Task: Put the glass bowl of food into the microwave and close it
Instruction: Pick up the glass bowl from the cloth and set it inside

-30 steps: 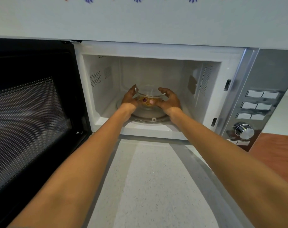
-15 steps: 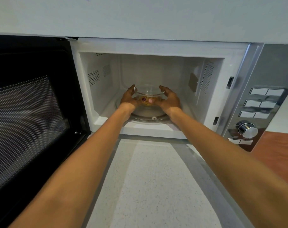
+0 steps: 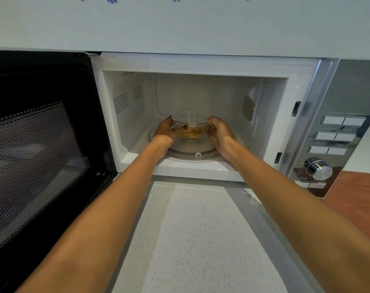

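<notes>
A clear glass bowl [image 3: 191,125] with yellowish food in its bottom rests on the glass turntable [image 3: 192,152] inside the open microwave [image 3: 201,64]. My left hand [image 3: 165,129] grips the bowl's left side, thumb with a red nail across the front. My right hand [image 3: 219,130] cups the bowl's right side with its fingers curled around the rim. Both forearms reach in through the opening. The microwave door [image 3: 42,149] is swung fully open to the left, black with a dotted mesh window.
The silver control panel [image 3: 338,134] with white buttons and a chrome knob [image 3: 319,171] sits right of the cavity. A speckled light countertop [image 3: 190,240] runs below the microwave, and a reddish-brown surface [image 3: 357,197] lies at the right.
The bowl has settled slightly deeper on the turntable. My right hand has slid from the bowl's front to its right side, uncovering the food. The door has not moved.
</notes>
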A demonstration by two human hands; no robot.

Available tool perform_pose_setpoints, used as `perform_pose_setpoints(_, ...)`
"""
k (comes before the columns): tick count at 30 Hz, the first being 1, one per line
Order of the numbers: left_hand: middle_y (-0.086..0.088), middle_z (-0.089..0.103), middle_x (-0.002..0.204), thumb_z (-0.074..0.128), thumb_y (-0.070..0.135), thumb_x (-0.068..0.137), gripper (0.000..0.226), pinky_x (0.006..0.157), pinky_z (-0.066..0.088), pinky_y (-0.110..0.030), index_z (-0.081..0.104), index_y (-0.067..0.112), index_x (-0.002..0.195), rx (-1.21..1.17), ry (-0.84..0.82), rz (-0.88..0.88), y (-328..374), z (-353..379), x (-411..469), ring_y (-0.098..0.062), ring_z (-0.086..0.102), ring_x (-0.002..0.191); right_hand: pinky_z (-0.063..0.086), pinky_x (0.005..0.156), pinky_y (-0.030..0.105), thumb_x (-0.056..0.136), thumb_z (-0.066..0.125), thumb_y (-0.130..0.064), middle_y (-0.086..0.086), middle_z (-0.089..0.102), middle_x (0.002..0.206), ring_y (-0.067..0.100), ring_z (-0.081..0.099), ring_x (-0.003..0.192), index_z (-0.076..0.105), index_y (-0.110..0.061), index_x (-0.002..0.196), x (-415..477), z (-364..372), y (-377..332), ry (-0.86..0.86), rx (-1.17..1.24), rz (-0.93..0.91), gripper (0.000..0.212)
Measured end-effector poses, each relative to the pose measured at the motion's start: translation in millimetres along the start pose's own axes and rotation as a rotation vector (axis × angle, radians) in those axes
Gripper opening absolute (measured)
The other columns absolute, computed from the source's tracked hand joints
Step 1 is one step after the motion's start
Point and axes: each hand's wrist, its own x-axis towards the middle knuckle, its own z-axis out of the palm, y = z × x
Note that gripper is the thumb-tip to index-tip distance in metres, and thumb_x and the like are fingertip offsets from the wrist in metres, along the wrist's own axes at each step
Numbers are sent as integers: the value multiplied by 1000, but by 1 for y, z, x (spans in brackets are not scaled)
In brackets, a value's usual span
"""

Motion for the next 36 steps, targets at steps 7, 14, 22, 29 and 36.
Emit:
perform_pose_setpoints(7,-12,50,144,60,5,90,51,115,36,-42,44,8,139,1,-24,15,2,2,-1,-29,45,134,36,101,25,101,46,-28,11,52,142,21,53,120,46,-9,139,-1,3,-1,-12,104,18,43)
perform_pose_setpoints(14,-10,49,145,60,8,90,51,115,36,-41,45,9,139,11,-11,7,2,2,-1,-28,44,135,31,115,31,100,47,-37,11,47,148,24,46,136,40,-11,144,1,2,0,-26,35,15,51)
perform_pose_setpoints(22,-4,31,157,67,16,87,77,118,31,-43,24,17,150,1,9,-52,6,-1,-4,-27,33,143,28,118,44,98,37,-55,3,35,157,28,37,142,29,-24,150,-8,2,0,136,-335,-72,61)
perform_pose_setpoints(29,-4,42,150,59,18,93,52,113,38,-34,41,25,142,33,224,139,17,2,-36,-23,40,138,45,105,35,99,51,-31,6,55,136,23,54,124,49,-16,131,-51,2,1,268,-467,-465,35)
perform_pose_setpoints(36,-3,70,114,49,22,98,24,90,45,-22,67,15,112,283,314,450,33,0,-106,-17,62,107,47,80,8,93,60,-17,3,63,106,4,58,90,59,-9,109,-112,4,-7,214,-567,-727,17)
